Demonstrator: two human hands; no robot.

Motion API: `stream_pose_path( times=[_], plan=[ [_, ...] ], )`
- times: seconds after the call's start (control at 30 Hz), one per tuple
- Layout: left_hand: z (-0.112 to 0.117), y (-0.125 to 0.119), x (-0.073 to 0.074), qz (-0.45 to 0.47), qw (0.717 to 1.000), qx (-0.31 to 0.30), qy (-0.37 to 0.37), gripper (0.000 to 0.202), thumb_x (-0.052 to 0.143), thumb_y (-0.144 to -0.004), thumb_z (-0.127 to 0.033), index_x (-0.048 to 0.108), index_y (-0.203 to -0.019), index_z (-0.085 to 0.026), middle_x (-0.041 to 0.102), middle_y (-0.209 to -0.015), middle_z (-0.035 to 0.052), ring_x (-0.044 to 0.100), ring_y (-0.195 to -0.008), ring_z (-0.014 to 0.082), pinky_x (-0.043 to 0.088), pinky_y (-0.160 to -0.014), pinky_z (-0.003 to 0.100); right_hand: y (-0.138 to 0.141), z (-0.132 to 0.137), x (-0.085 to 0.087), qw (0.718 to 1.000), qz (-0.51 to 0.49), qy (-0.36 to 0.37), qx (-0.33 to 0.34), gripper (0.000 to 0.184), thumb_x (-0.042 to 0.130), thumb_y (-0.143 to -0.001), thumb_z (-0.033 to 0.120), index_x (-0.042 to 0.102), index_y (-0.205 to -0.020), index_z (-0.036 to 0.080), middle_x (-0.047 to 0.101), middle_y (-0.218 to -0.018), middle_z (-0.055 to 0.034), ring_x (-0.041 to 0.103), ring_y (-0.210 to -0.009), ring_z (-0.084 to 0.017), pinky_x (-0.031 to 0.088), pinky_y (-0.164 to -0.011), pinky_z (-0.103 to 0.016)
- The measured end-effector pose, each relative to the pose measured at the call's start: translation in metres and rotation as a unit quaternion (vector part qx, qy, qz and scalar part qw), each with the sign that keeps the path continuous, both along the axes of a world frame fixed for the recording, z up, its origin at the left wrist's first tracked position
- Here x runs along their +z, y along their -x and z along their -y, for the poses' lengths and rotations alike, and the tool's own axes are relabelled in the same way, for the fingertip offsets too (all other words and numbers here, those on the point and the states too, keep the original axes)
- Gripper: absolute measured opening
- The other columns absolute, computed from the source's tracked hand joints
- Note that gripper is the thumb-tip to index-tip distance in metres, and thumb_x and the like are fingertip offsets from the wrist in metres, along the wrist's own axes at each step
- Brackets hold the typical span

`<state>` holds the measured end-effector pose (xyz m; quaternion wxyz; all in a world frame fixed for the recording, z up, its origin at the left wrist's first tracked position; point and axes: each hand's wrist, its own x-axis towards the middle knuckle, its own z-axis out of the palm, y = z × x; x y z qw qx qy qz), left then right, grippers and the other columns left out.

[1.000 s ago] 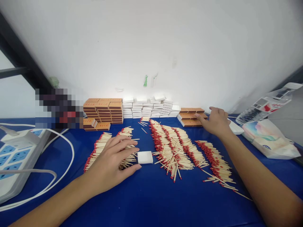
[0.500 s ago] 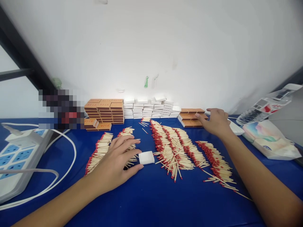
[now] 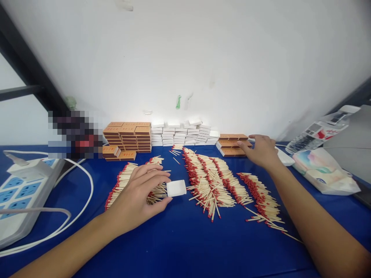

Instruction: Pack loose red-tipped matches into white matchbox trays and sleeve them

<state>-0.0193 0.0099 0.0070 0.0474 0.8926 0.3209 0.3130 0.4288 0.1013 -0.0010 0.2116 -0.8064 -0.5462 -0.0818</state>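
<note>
A small white matchbox tray is pinched at its left edge between the thumb and fingers of my left hand, slightly raised above the blue tabletop. My right hand is at the right end of a low stack of orange matchboxes. Its thumb lies at the front and the fingers curl behind, closed about an end matchbox that they partly hide. Red-tipped matches lie in rows between my hands. More matches lie under and beside my left hand, and another row is near my right forearm.
A tall stack of orange matchboxes and piled white trays line the wall. At left is a power strip with white cables. At right are a plastic bottle and a tissue pack.
My left thumb and fingers have closed on the white tray, which has lifted and tilted a little. My right hand stays at the matchbox stack. The view has shifted slightly.
</note>
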Motion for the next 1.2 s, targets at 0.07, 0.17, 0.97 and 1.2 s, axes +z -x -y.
stream_pose_path(
  times=[0.07, 0.17, 0.97, 1.2],
  plan=[
    [-0.001, 0.000, 0.001, 0.002, 1.000, 0.008, -0.005, 0.030, 0.076, -0.093, -0.027, 0.067, -0.122, -0.025, 0.077, -0.123, 0.0062, 0.063, -0.127, 0.0300, 0.044, -0.111, 0.052, -0.002, -0.001, -0.001, 1.000, 0.003, -0.002, 0.003, 0.067, 0.054, -0.095, 0.063, 0.061, -0.139, 0.013, 0.058, -0.144, -0.0259, 0.046, -0.138, -0.044, 0.044, -0.105, -0.062],
    [-0.001, 0.001, 0.002, 0.007, 0.999, 0.027, -0.019, 0.027, 0.077, -0.092, -0.029, 0.069, -0.118, -0.023, 0.077, -0.119, 0.0079, 0.067, -0.118, 0.0289, 0.045, -0.107, 0.050, -0.001, -0.001, -0.002, 1.000, 0.008, -0.008, 0.011, 0.067, 0.053, -0.093, 0.064, 0.063, -0.137, 0.014, 0.060, -0.141, -0.0253, 0.047, -0.137, -0.045, 0.044, -0.104, -0.061],
    [0.012, -0.007, 0.013, 0.097, 0.995, 0.032, -0.005, 0.051, 0.076, -0.090, -0.022, 0.061, -0.138, -0.027, 0.077, -0.106, 0.0021, 0.066, -0.107, 0.0234, 0.051, -0.100, 0.042, 0.182, 0.119, 0.039, 0.814, -0.106, 0.000, 0.571, 0.023, 0.061, -0.106, 0.037, 0.072, -0.121, 0.025, 0.074, -0.099, -0.0062, 0.069, -0.084, -0.020, 0.054, -0.073, -0.034],
    [0.016, -0.002, 0.011, 0.104, 0.994, -0.027, 0.022, 0.052, 0.081, -0.089, -0.039, 0.063, -0.137, -0.028, 0.077, -0.116, 0.0055, 0.066, -0.114, 0.0271, 0.053, -0.099, 0.043, 0.183, 0.119, 0.039, 0.783, -0.137, 0.043, 0.605, 0.018, 0.059, -0.100, 0.015, 0.071, -0.111, 0.023, 0.070, -0.099, -0.0041, 0.065, -0.082, -0.016, 0.050, -0.067, -0.029]
  ],
)
